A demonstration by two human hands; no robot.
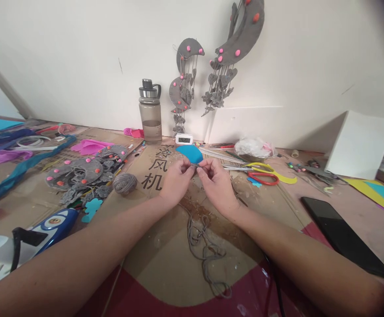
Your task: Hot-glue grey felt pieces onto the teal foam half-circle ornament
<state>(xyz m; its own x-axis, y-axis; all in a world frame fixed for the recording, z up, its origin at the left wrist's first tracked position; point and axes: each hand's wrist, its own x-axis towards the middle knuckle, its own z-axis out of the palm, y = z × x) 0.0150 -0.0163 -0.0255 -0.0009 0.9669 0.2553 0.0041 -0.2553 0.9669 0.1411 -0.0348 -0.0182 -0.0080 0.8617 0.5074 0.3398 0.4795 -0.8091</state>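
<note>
Greyish thin strand [195, 165] between left hand [177, 179] and right hand [216, 181], fingers of each pinched together on it; long axis seemingly sideways, tip direction unclear. Thinness could let it slip. Blue piece [190, 153] toward counter [323, 187]'s back edge. Looped yarn [208, 253], nearer front edge, might tangle if tugged.

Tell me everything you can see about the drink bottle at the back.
The bottle stands upright near the white wall, left of the small digital clock. Its see-through body looks like smoky plastic, with faint print low on one side, and is roughly half full of liquid. Above sit a shiny metal-looking band, a dark lid that looks closed, and a dark carry loop on the right. Neither the left hand nor the right hand touches it.
</note>
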